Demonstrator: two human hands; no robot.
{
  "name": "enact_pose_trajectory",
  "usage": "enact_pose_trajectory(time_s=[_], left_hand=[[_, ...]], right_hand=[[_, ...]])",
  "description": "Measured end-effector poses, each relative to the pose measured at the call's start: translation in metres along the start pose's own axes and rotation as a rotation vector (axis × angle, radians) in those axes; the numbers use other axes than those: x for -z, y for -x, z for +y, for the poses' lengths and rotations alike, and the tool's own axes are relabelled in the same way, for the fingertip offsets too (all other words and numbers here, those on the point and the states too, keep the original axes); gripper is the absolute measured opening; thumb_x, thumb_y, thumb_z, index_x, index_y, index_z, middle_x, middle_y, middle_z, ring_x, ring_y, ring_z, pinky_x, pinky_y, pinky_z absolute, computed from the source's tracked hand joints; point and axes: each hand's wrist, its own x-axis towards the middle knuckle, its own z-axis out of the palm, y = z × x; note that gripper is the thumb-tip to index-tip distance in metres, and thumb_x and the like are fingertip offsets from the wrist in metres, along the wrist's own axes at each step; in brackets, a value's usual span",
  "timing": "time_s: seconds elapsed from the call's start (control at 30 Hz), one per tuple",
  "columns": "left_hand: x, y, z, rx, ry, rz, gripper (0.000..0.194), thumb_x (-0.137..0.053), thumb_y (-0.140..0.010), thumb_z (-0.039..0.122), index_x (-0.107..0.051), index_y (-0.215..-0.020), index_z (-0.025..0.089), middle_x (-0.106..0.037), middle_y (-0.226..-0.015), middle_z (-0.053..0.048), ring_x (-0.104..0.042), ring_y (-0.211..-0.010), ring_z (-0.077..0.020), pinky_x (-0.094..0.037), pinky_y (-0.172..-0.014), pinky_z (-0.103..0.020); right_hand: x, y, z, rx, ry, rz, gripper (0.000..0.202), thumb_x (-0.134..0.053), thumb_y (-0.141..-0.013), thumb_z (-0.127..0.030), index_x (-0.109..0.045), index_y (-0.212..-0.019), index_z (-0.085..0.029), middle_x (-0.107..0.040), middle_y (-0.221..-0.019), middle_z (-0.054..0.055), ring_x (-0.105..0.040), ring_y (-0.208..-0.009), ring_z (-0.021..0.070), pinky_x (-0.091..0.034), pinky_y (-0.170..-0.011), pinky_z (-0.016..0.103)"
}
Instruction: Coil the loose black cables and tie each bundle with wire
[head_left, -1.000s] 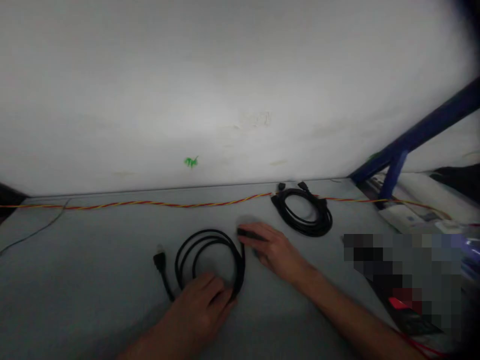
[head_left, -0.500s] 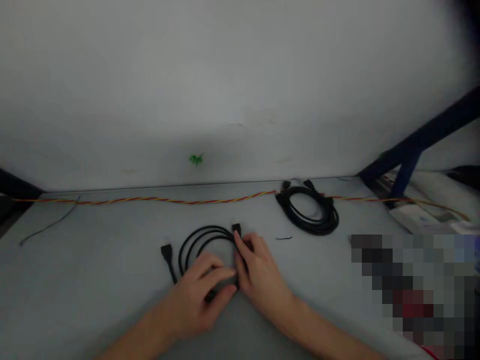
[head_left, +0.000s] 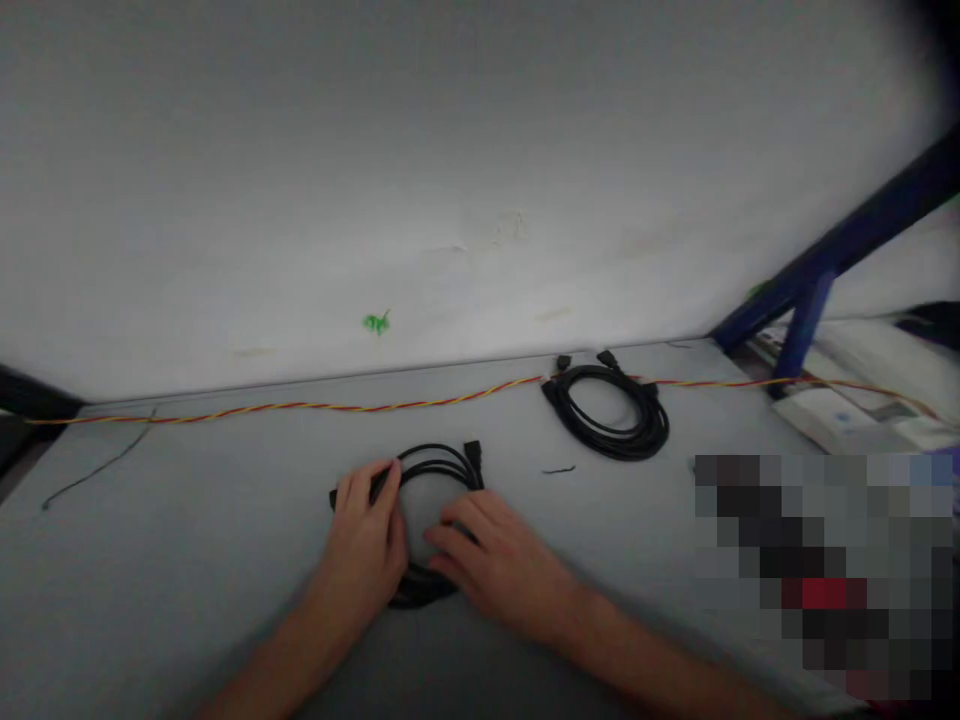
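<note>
A black cable (head_left: pixel 424 592) lies coiled in a loose ring on the grey table (head_left: pixel 225 540). One of its plugs (head_left: pixel 472 453) points up at the ring's upper right, and the other end (head_left: pixel 333 498) peeks out left of my left hand (head_left: pixel 367 530). That hand is closed around the left side of the coil, fingers pressed together over the strands. My right hand (head_left: pixel 499 560) curls over the right side of the ring, its fingertips bent into the middle and covering the strands there. The palm side of both hands is hidden.
Farther back right rests a second coiled black cable (head_left: pixel 622 445). A twisted red-yellow wire (head_left: pixel 360 408) runs along the table by the white wall (head_left: pixel 300 200). Short dark ties (head_left: pixel 559 470) lie loose. A blue metal frame (head_left: pixel 806 320) stands at right, near a pixelated area.
My left hand has moved left and up onto the coil's left side. My right hand has slid down from near the upper plug to the coil's right side. The view has tilted slightly.
</note>
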Motion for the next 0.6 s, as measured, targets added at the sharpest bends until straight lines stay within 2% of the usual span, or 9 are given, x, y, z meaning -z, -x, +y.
enact_pose_trajectory(time_s=[0.07, 0.13, 0.3, 0.5, 0.6], left_hand=[[0.0, -0.001, -0.002, 0.001, -0.018, 0.0, 0.05, -0.049, -0.094, 0.005, -0.06, -0.142, 0.013, -0.06, -0.127, -0.018, -0.058, -0.115, -0.0316, -0.056, -0.098, -0.054], [0.0, -0.004, -0.005, 0.001, -0.032, 0.013, 0.049, -0.048, -0.094, 0.005, -0.061, -0.141, 0.014, -0.063, -0.124, -0.018, -0.06, -0.111, -0.0302, -0.058, -0.096, -0.052], [0.001, -0.012, -0.013, -0.028, -0.006, 0.074, 0.046, -0.051, -0.094, 0.006, -0.066, -0.136, 0.019, -0.069, -0.113, -0.012, -0.067, -0.102, -0.0245, -0.06, -0.092, -0.043], [0.005, -0.016, -0.016, -0.06, -0.008, 0.114, 0.028, -0.059, -0.093, 0.013, -0.075, -0.116, 0.015, -0.073, -0.103, -0.009, -0.071, -0.091, -0.0215, -0.062, -0.084, -0.036], [0.008, -0.019, -0.018, -0.048, 0.006, 0.106, 0.023, -0.062, -0.092, 0.016, -0.076, -0.111, 0.016, -0.073, -0.101, -0.008, -0.072, -0.09, -0.021, -0.062, -0.085, -0.036]], right_hand=[[0.002, -0.003, -0.004, 0.113, -0.012, -0.12, 0.027, -0.062, -0.102, -0.045, -0.067, -0.109, -0.019, -0.064, -0.102, 0.007, -0.058, -0.096, 0.0246, -0.052, -0.086, 0.04], [0.003, -0.006, -0.006, 0.129, 0.017, -0.168, 0.035, -0.062, -0.101, -0.052, -0.067, -0.109, -0.018, -0.064, -0.101, 0.007, -0.058, -0.098, 0.0256, -0.05, -0.088, 0.041], [0.003, -0.007, -0.007, 0.118, 0.032, -0.182, 0.028, -0.065, -0.102, -0.044, -0.067, -0.109, -0.017, -0.065, -0.098, 0.006, -0.058, -0.094, 0.0237, -0.048, -0.086, 0.039], [0.004, -0.003, -0.003, 0.177, -0.013, -0.18, 0.022, -0.059, -0.106, -0.037, -0.066, -0.11, -0.017, -0.063, -0.097, 0.004, -0.056, -0.092, 0.0214, -0.046, -0.081, 0.035], [0.002, -0.001, -0.002, 0.203, -0.011, -0.185, 0.019, -0.059, -0.106, -0.033, -0.066, -0.109, -0.016, -0.064, -0.096, 0.004, -0.054, -0.092, 0.021, -0.044, -0.081, 0.036]])
